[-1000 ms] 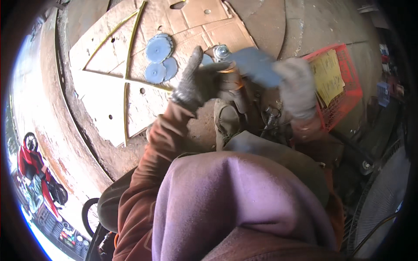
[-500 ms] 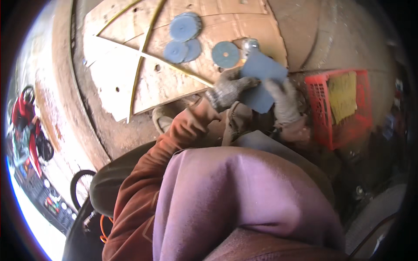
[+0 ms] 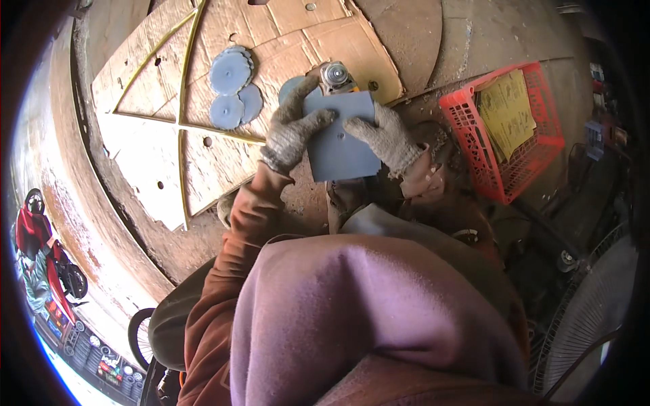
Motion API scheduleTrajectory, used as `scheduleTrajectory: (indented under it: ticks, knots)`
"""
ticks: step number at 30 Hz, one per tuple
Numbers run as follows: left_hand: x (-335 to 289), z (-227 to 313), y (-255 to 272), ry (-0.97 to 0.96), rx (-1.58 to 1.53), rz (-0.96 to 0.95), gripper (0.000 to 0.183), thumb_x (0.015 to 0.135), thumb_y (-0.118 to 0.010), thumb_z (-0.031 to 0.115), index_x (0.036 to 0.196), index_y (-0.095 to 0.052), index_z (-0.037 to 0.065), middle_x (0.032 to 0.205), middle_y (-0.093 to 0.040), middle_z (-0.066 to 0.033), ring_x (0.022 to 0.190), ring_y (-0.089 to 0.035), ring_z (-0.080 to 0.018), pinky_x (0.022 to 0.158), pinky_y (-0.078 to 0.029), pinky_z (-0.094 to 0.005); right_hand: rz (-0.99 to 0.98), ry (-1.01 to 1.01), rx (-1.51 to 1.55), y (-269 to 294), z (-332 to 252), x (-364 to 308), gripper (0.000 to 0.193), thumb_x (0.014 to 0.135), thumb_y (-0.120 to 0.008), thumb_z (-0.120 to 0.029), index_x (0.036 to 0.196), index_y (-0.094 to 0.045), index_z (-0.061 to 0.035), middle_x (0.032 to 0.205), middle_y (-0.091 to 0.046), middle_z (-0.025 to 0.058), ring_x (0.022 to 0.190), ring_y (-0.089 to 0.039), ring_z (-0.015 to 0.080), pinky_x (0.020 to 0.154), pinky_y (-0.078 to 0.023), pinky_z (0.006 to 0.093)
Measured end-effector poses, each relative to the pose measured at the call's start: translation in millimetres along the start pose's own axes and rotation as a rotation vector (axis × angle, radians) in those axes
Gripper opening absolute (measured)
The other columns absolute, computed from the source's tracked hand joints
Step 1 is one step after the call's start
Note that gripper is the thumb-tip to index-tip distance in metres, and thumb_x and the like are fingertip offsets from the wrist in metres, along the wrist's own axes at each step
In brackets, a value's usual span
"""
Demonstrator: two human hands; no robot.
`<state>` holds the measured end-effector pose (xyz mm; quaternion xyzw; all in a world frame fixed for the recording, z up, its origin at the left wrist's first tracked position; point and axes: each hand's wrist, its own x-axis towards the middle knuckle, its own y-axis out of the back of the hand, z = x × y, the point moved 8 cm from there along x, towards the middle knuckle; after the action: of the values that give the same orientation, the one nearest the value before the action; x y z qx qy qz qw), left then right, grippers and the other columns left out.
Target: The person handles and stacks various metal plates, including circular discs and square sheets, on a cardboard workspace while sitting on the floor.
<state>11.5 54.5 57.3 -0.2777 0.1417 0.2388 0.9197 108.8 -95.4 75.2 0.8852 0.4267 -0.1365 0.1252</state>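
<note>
A blue-grey, roughly square sheet (image 3: 344, 161) is held between both my gloved hands, a small dark mark near its middle. My left hand (image 3: 292, 132) is closed on its left edge with the thumb on top. My right hand (image 3: 391, 141) pinches the right edge, thumb likewise on the face. Behind the left fingers a dark round disc (image 3: 289, 88) is partly hidden. Just beyond the sheet lies a power tool with a round metal head (image 3: 336, 76), probably an angle grinder; the sheet covers part of it. Left of these lie a jagged-edged blue disc stack (image 3: 230, 72) and two smaller blue discs (image 3: 226, 112).
Cardboard-like panels cover a wooden board (image 3: 284, 27) in front of me, with crossed yellow strips (image 3: 183, 88) on its left. A red plastic crate (image 3: 462, 139) on the right holds yellow sheets (image 3: 506, 111). A caged fan (image 3: 589, 314) stands at lower right; a red motorcycle (image 3: 40, 233) at far left.
The sheet has turned and come left and nearer to me, now lying flat between both hands. My left hand has shifted to its left edge. The whole view has also shifted.
</note>
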Motion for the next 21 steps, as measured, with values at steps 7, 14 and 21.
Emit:
scheduleTrajectory:
  ticks: [7,14,21]
  knots:
    - [64.7,44.1,-2.0,-0.112,0.185,-0.042,0.039,0.090,-0.077,0.000,0.127,-0.065,0.000,0.111,-0.073,-0.0095,0.097,-0.070,-0.0166,0.092,-0.058,-0.0290,0.144,0.052,-0.140,29.9,-5.2,61.4,0.045,0.089,-0.081,-0.039,0.109,-0.068,-0.0002,0.093,-0.075,0.0133,0.085,-0.070,0.0170,0.077,-0.057,0.0348]
    - [117.1,30.6,10.5,-0.118,0.329,0.087,0.058,0.088,-0.080,0.004,0.140,-0.056,-0.005,0.117,-0.073,-0.0139,0.103,-0.070,-0.0200,0.093,-0.058,-0.0314,0.295,0.135,-0.321,46.1,-6.2,99.8,0.048,0.086,-0.082,-0.043,0.099,-0.067,0.0010,0.089,-0.072,0.0198,0.082,-0.071,0.0312,0.075,-0.055,0.0416]
    - [79.5,3.8,17.3,-0.049,0.206,0.080,0.065,0.082,-0.087,0.010,0.136,-0.055,-0.009,0.120,-0.071,-0.0173,0.105,-0.070,-0.0217,0.093,-0.059,-0.0332,0.301,0.222,-0.424,36.6,-16.2,97.2,0.050,0.086,-0.082,-0.043,0.100,-0.066,0.0018,0.095,-0.072,0.0245,0.089,-0.071,0.0389,0.077,-0.055,0.0450]
